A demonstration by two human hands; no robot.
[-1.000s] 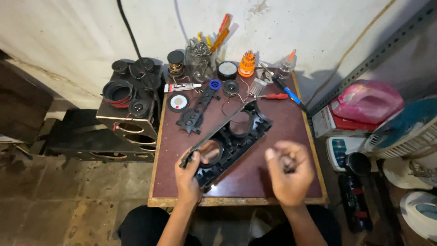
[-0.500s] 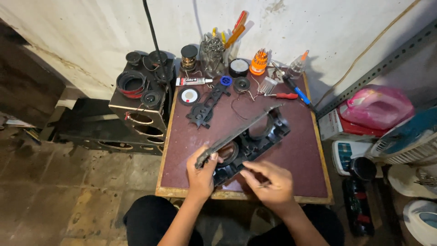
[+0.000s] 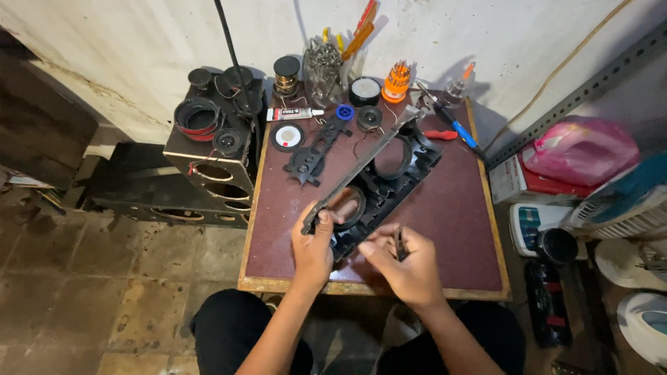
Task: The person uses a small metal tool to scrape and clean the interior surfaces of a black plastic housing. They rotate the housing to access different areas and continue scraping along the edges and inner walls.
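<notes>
Speaker panel (image 3: pixel 379 182), tilted up since a second ago, is gripped at its near end by left hand (image 3: pixel 313 244); right hand (image 3: pixel 406 262), now closer, pinches a screwdriver (image 3: pixel 400 243).

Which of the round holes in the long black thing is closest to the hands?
The round hole at the near end of the long black panel, right beside the left hand. The other big hole sits farther up, toward the wall.

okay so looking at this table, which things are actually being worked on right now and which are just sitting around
In hand:
left hand gripping the black plastic frame
right hand holding a small dark tool at the frame's near end

Lying about:
flat black part
glue tube
orange screwdriver set
blue-handled tool
speaker box
pink jug
</notes>
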